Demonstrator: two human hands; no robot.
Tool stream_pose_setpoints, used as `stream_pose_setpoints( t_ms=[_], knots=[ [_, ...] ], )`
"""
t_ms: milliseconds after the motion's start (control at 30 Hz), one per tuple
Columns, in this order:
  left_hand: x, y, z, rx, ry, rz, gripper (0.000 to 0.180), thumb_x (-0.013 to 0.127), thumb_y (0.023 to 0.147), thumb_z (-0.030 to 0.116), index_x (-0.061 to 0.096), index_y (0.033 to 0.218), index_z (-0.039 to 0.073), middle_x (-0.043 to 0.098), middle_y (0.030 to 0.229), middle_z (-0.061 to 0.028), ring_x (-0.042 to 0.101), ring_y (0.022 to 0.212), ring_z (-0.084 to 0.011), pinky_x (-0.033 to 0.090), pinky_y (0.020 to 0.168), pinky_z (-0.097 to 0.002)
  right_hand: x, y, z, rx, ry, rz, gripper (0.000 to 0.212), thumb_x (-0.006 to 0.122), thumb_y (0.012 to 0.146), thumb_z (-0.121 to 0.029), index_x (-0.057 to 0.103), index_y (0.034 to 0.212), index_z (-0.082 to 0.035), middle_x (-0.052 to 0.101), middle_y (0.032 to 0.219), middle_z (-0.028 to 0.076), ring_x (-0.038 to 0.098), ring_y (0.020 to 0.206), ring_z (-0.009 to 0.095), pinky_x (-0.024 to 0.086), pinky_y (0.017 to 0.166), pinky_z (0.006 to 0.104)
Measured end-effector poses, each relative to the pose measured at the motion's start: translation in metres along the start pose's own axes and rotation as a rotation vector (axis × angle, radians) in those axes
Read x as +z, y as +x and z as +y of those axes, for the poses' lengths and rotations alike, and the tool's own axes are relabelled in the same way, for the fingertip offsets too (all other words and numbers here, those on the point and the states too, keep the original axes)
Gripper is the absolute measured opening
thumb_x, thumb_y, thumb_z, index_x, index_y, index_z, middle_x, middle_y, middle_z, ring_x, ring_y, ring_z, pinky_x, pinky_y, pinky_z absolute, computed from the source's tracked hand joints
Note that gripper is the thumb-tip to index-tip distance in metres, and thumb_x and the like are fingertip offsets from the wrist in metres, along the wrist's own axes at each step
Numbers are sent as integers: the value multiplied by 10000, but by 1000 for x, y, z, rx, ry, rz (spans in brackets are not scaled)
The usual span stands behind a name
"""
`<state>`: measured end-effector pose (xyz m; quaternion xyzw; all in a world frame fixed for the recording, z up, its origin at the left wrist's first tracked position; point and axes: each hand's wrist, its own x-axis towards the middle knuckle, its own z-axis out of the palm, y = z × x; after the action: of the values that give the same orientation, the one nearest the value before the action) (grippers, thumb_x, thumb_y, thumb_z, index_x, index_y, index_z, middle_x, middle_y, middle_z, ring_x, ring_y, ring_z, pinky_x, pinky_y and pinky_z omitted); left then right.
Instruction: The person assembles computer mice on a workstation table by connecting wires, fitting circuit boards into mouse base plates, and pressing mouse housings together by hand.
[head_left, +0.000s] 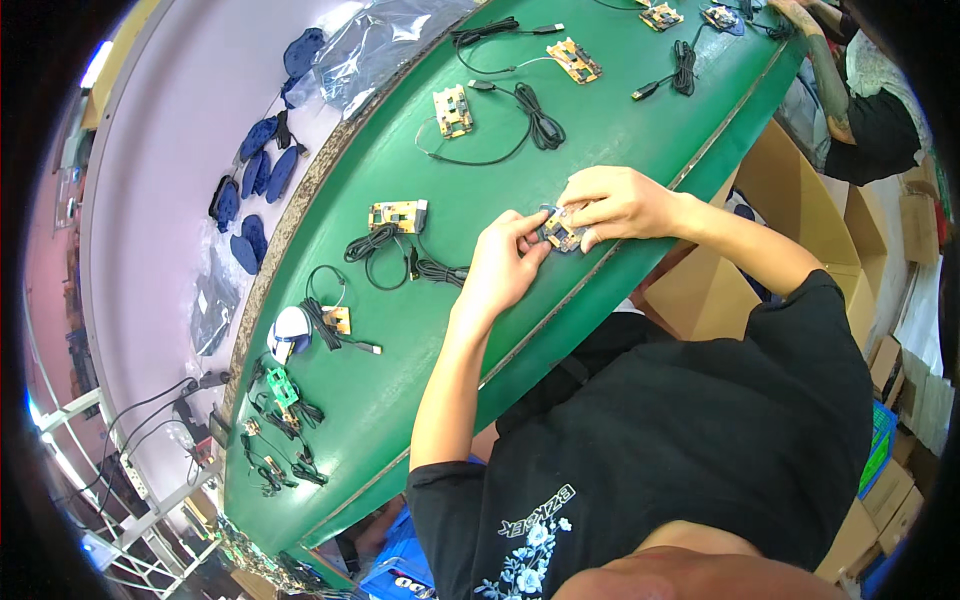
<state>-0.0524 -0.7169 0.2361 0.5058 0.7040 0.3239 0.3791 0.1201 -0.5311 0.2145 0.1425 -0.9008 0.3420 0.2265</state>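
Note:
Both my hands meet over the green bench [400, 340], near its front edge. Between them is a small circuit board [562, 231] with dark parts, sitting on something dark blue that is mostly hidden. My left hand [505, 258] pinches the board's left side between thumb and fingertips. From the far right side, my right hand [625, 207] curls its fingers over the same board. Left of my hands lies a yellow circuit board [397, 216] with coiled black cables [372, 243] beside it. Farther back rests another yellow board [452, 111], wired to a black cable [540, 118].
More boards with cables [575, 61] lie toward the far end. A white-and-blue mouse [290, 333] and a green board [282, 387] are at the left. Blue shells [256, 172] and clear plastic bags [380, 55] cover parts of the pale surface. A co-worker's arm [828, 85] reaches in at upper right.

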Motion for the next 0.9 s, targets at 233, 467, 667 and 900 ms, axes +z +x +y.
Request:
stream_pose_setpoints(
  t_ms=[233,467,667,900],
  knots=[
    [4,-2,-3,66,8,61,428,760,814,24,703,1238,13,584,844,-75,563,713,-176,501,711,-315,1,-2,-5,28,-56,-7,362,829,747,-243,709,1007,-22,679,1089,141,665,999,350,558,842,446],
    [5,-3,-3,133,19,115,324,745,804,27,722,1127,19,632,880,-68,573,703,-176,509,697,-326,4,-8,-3,37,-116,2,363,825,764,-258,722,1019,-21,694,1155,157,672,1079,364,567,901,446],
    [-3,8,6,28,76,-11,335,734,821,79,720,1156,65,637,898,-53,570,698,-167,513,701,-326,6,-11,-2,40,-143,17,342,816,780,-269,728,1010,-32,704,1168,149,672,1096,353,559,918,442],
    [14,-8,5,132,135,106,388,746,841,120,695,1213,21,626,994,-95,630,815,-243,529,756,-364,6,-10,-8,40,-199,22,321,801,793,-268,729,1015,-46,704,1184,148,669,1117,320,523,986,455]
  ],
)
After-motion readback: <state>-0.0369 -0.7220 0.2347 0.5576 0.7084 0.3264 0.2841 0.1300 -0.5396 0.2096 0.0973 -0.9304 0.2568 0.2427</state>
